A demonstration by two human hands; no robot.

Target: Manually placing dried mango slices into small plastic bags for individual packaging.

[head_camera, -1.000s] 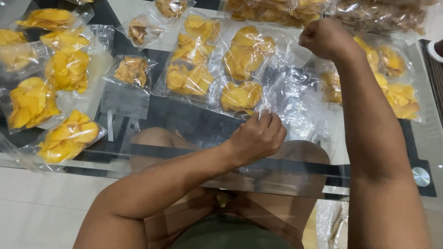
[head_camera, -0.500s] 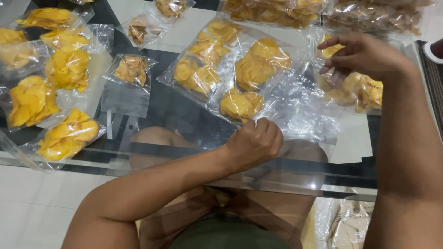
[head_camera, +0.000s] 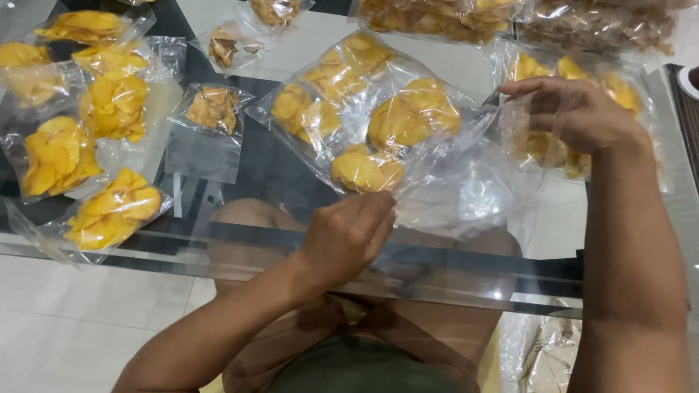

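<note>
Head view: left hand (head_camera: 348,236) pinches the near edge of a clear strip of chip packets (head_camera: 371,120), fingers closed on the plastic. Right hand (head_camera: 575,113), half open, grips its far-right edge. The strip runs diagonally away to the left above the glass table (head_camera: 466,273).
</note>
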